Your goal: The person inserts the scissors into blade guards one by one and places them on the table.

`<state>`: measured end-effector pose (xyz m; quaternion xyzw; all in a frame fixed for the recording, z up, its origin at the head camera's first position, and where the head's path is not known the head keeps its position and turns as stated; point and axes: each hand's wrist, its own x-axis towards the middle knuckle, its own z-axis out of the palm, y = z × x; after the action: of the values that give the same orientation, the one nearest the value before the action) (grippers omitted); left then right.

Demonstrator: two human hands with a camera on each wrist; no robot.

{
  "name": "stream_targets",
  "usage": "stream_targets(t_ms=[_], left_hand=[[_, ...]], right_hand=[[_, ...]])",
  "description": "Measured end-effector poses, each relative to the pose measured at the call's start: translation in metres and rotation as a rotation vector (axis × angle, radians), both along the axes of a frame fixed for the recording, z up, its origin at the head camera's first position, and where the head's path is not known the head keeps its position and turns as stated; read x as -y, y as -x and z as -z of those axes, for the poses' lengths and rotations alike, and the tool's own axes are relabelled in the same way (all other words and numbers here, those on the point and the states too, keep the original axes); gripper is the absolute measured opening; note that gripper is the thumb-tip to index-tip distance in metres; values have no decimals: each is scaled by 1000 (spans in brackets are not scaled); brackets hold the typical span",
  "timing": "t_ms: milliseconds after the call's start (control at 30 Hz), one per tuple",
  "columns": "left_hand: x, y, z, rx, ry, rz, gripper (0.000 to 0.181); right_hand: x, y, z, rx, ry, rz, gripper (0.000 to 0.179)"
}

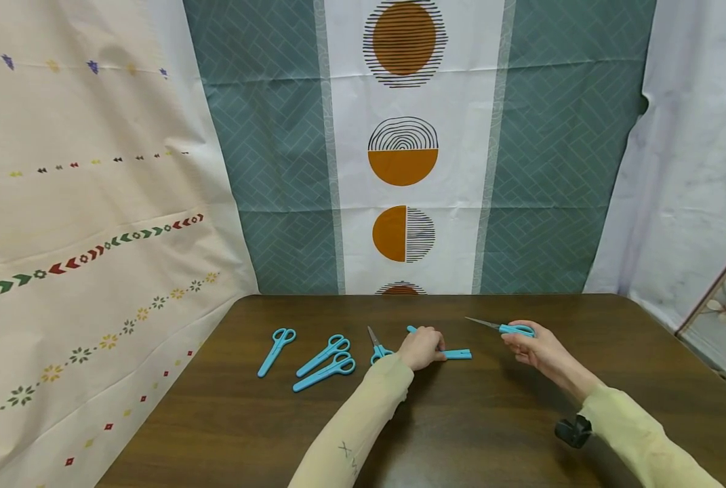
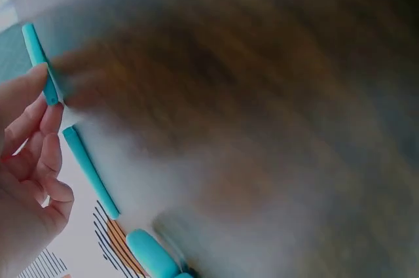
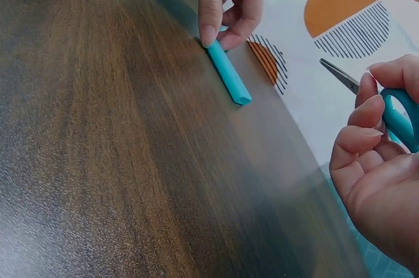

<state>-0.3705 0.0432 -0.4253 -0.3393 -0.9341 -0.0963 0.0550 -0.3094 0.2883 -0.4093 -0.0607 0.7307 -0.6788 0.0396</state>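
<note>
My right hand (image 1: 536,349) holds a pair of scissors (image 1: 515,330) by its light-blue handle, raised above the table. Its bare, closed blades (image 3: 339,75) point left, away from the fingers. Thumb and fingers of my left hand (image 1: 420,349) pinch one end of a slim blue scissors cover (image 1: 458,354) at the table; the other end sticks out to the right. A second blue cover (image 2: 91,173) lies just beyond that hand, partly hidden by it in the head view. Left of the hand, an uncovered pair of scissors (image 1: 378,350) lies with its blades pointing away.
Farther left on the brown wooden table (image 1: 216,434) lie three covered scissors: one apart (image 1: 275,352), and an upper pair (image 1: 323,356) and a lower pair (image 1: 324,373) side by side. A patterned cloth (image 1: 289,169) hangs at the table's back edge.
</note>
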Motion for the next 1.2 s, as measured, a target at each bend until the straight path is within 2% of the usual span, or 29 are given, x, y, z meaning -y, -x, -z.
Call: stream_targets(t_ms=[267,400,467,600,667,733,967,1033,1200], left_hand=[[3,3,-2,127,-50,75,17],[6,3,-2,151,-77,109,19],[7,4,-1,208,-149,94,17],[10,3,0,404,-363,29,16],[12,3,-1,456,-441,13,18],[13,2,-3,470,-472,19,20],[19,-3,-11,458,-487,70,25],[20,-5,-14,460,-497,71,26],[25,-12,-19,410,-525,49,25]], right_hand=[[-1,0,-1,7,16,-3,58],[-1,-1,-1,9,21,-11,57],[-1,-1,-1,11,25,-11,56],[0,0,-1,12,42,-13,54],[0,0,-1,10,48,-18,54],[0,0,-1,7,45,-20,52],[1,0,0,8,51,-24,52],[2,0,0,2,53,-29,52],[4,0,0,-5,70,-39,50]])
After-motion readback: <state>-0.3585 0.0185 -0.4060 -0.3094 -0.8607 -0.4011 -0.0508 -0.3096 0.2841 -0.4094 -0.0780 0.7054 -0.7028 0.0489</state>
